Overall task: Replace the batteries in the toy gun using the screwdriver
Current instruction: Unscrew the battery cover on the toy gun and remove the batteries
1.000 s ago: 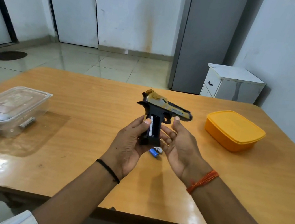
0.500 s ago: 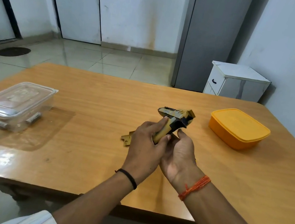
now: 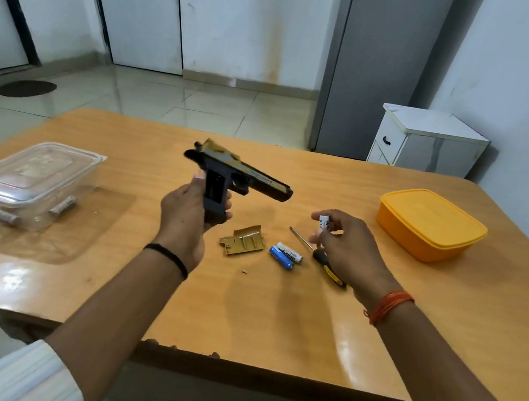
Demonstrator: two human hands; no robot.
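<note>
My left hand (image 3: 185, 220) grips the black and gold toy gun (image 3: 246, 177) by its handle, held above the table with the barrel pointing right and the battery bay in the grip uncovered. My right hand (image 3: 348, 249) pinches a white battery (image 3: 324, 224) between thumb and fingers, apart from the gun. On the table between my hands lie the gold battery cover (image 3: 243, 241), a blue battery (image 3: 281, 257) and a white battery (image 3: 290, 252) side by side, and a tiny screw (image 3: 245, 270). The screwdriver (image 3: 322, 259), black and yellow handled, lies partly under my right hand.
A clear lidded plastic box (image 3: 28, 180) holding batteries stands at the table's left. An orange lidded container (image 3: 429, 223) sits at the right. The wooden table (image 3: 109, 280) ends near me; behind it stand a white cabinet (image 3: 427, 141) and a grey fridge (image 3: 377, 66).
The hands were together on the gun; now they have separated. My left hand holds the gun upright again, and my right hand has come away to the right holding a white battery.
</note>
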